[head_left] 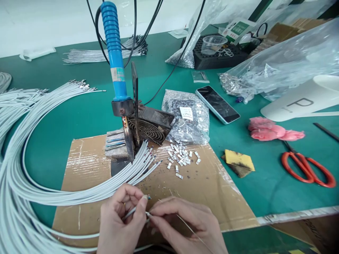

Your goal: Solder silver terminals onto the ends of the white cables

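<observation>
Two hands met low over the cardboard sheet (pixel 209 187), close to the wearer, probably so that fine work could be watched closely. The left hand (pixel 125 218) had its thumb and fingers clamped on a white cable (pixel 129 213), with only a short length showing, a grip that seemed meant to steady it. The right hand (pixel 185 222) brought thumb and forefinger together at the same spot, pinching near the cable's end; whether they gripped the covering or something smaller, I could not tell. A thin wire (pixel 190 229) slanted past the right hand, and I could not tell whether those fingers held it.

Just beyond, a bundle of white cables (pixel 87 194) curved in from the left, its ends gathered on the cardboard, presumably for easy picking. Small metal pieces (pixel 180 155) lay scattered beside those ends, likely loose so that single ones came up readily. A soldering iron (pixel 116 84) stood tip down with its blue handle uppermost, apparently mounted so that both hands were free. The cardboard probably shielded the green tabletop (pixel 265 190) from heat and scraps. Off to the right, the yellow sponge (pixel 239 161) and scissors (pixel 309 171) sat apart from the hands, seemingly out of their way.
</observation>
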Demonstrator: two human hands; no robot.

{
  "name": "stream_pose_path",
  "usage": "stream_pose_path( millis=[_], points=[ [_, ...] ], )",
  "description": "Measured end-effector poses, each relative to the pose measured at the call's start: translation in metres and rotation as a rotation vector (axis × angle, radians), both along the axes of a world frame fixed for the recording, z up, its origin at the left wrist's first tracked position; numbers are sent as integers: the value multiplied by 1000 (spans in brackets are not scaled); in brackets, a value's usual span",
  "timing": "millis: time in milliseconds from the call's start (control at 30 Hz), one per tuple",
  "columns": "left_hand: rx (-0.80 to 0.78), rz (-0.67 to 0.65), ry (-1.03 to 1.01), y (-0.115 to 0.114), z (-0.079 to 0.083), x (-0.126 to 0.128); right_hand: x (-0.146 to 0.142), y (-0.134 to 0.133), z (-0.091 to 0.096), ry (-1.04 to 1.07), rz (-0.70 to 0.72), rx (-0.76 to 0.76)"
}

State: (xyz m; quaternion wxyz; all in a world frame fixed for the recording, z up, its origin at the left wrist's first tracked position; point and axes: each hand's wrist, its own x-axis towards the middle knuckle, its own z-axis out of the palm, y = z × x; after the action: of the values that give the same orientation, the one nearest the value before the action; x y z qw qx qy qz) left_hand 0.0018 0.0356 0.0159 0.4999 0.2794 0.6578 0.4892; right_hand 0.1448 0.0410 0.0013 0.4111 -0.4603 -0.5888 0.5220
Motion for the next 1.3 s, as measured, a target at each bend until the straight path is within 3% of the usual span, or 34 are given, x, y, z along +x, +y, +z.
stream_pose_path(
  millis=[133, 233, 367, 900, 1067, 1300],
  points=[
    [-14, 4, -13, 1, 1, -1, -5, -5, 3, 189, -65, -351],
    [-28, -22, -24, 0, 0, -4, -7, -4, 6, 294, -177, -448],
    [-22, -53, -20, -1, -1, -10, -4, 2, 7, 286, -244, -381],
    [-36, -64, -55, -3, -4, -11, -3, 3, 0, 329, -97, -338],
    [-37, -66, -80, -3, -5, -12, -4, 2, -2, 327, -170, -343],
    [-58, -62, -96, 0, 4, -9, -1, 3, -2, 228, -81, -215]
  ],
)
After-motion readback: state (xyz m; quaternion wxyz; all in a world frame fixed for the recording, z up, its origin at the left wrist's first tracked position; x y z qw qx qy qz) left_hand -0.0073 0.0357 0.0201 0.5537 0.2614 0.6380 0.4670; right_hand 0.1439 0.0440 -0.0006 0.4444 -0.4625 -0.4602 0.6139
